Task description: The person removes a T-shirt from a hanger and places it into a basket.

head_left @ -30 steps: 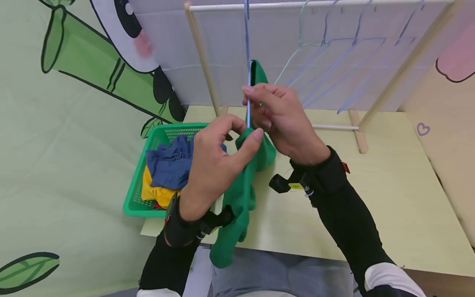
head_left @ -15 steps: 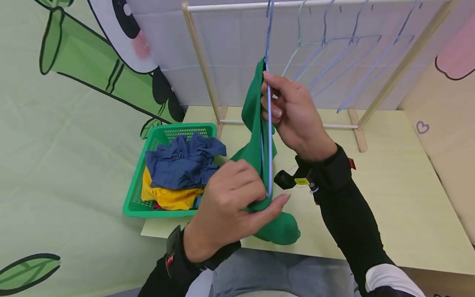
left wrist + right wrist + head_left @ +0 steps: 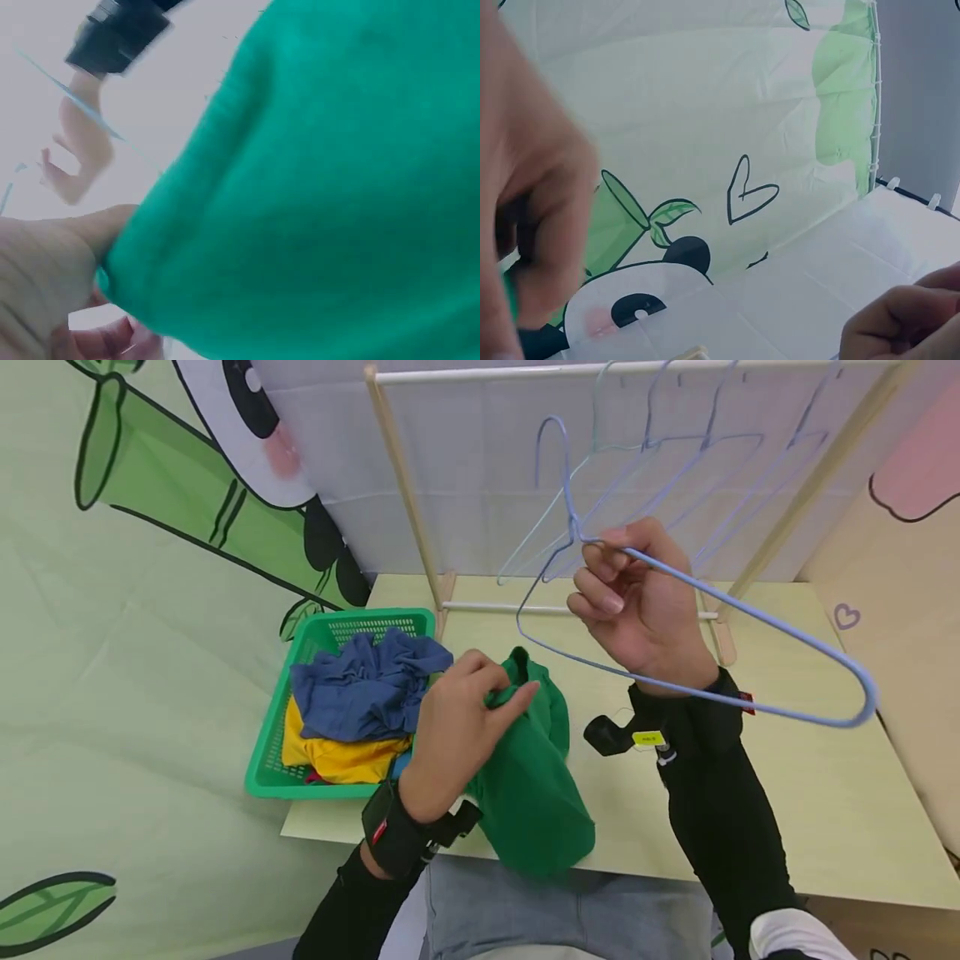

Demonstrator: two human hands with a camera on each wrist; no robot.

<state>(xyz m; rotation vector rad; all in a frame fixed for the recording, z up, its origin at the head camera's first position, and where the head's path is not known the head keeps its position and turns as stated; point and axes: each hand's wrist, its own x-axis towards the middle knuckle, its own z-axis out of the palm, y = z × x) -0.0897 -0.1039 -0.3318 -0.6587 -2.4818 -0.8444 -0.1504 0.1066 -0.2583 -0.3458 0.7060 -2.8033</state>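
Observation:
In the head view, my left hand [image 3: 461, 727] pinches a green garment [image 3: 536, 785] that hangs down over the table's front edge. Its folds fill much of the left wrist view, with my thumb pressed against the cloth. My right hand [image 3: 648, 602], higher and to the right, grips a blue clothes hanger [image 3: 780, 631] by the shoulder just beside its neck. The hanger's hook points up, and its frame is bare and tilted toward the right. Hanger and garment are apart.
A green basket [image 3: 262, 752] at the left holds a blue cloth [image 3: 360, 689] and a yellow cloth [image 3: 345, 760]. Behind my hands stands a rack with a white rail [image 3: 480, 374], where several hangers [image 3: 705, 443] hang. The pale table [image 3: 810, 810] extends to the right.
The hanger has come out of the green garment and turned broadside in my right hand, off to the right. My left hand has drawn the garment away from it, now bunched lower.

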